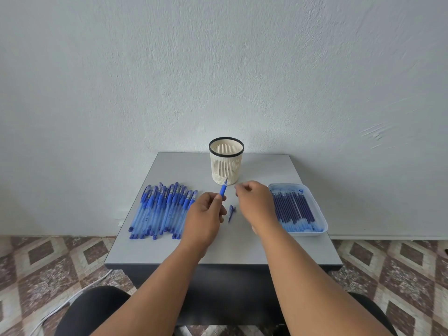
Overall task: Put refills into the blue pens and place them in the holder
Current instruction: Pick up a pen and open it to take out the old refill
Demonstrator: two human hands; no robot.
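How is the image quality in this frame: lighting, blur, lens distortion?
Head view: soft, even light, only faint shadows on the table, no glare. Wide-angle bending shows at the edges. The holder and pens are fairly sharp; the right hand is slightly smeared at its fingertips; the left hand is clearer.

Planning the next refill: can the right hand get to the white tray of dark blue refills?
Probably yes: the right hand hovers just beside the white tray, nothing between them.
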